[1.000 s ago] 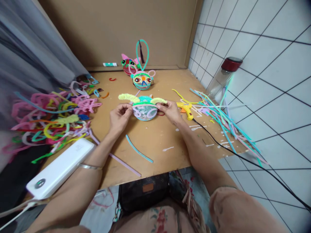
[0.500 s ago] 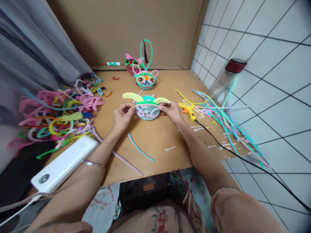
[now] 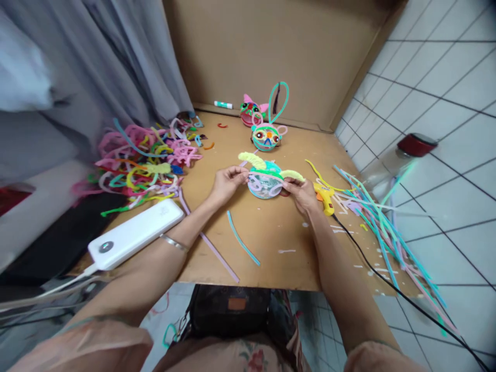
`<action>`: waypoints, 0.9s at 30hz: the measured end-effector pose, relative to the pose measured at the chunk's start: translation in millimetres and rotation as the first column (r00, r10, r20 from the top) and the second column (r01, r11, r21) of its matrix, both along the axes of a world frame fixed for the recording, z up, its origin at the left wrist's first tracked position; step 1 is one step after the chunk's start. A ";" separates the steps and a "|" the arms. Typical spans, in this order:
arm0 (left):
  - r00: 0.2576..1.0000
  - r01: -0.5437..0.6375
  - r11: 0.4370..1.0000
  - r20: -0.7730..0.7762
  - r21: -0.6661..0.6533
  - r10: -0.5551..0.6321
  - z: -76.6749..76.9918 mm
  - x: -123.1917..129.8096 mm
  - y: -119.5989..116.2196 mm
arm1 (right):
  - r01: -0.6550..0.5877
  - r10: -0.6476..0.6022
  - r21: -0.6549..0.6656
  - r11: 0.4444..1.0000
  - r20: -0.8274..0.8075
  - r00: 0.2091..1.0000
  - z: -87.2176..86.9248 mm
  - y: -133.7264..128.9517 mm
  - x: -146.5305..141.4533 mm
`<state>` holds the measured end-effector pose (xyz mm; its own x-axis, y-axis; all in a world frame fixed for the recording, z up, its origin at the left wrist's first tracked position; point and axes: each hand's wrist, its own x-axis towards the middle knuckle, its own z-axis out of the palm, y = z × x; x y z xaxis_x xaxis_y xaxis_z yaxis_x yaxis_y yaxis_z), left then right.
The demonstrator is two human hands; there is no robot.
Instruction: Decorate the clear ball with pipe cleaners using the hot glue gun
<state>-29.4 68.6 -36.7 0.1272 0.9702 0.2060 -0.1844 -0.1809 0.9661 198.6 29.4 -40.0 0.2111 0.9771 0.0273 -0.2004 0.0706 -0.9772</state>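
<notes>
A clear round ornament (image 3: 265,186) with a green top, lilac loops and two fuzzy pale yellow horns is between my hands above the table. My left hand (image 3: 229,185) pinches its left edge with thumb and fingertips. On the other side, my right hand (image 3: 302,194) grips the right edge, just under the right yellow horn. Behind it stands a finished-looking ornament (image 3: 266,137) with pink ears and a tall green loop, and farther back a red and green one (image 3: 250,112) with pink pointed ears.
Fuzzy stems (image 3: 135,155) lie heaped at left beside a white power bank (image 3: 135,235). At right are a yellow glue gun (image 3: 327,199), its black cord, long stems (image 3: 382,227) and a bottle (image 3: 399,160). A blue stem (image 3: 242,238) lies in front.
The view has swung left, so everything sits farther right in the picture. Both hands still hold the ornament, and its place on the table looks nearly the same.
</notes>
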 end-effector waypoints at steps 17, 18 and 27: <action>0.997 0.064 0.997 -0.038 0.053 -0.062 6.7 -2.1 3.9 | 0.004 -0.003 0.040 0.999 -0.030 1.000 -3.2 0.8 7.3; 0.997 0.068 0.997 -0.035 0.045 -0.067 6.7 -2.2 3.7 | 0.014 -0.013 0.037 0.999 -0.030 0.999 -3.6 1.0 7.8; 0.998 0.065 0.998 -0.023 -0.015 -0.065 7.8 -1.2 2.2 | 0.035 -0.034 0.065 0.997 -0.028 0.999 -4.6 1.4 5.5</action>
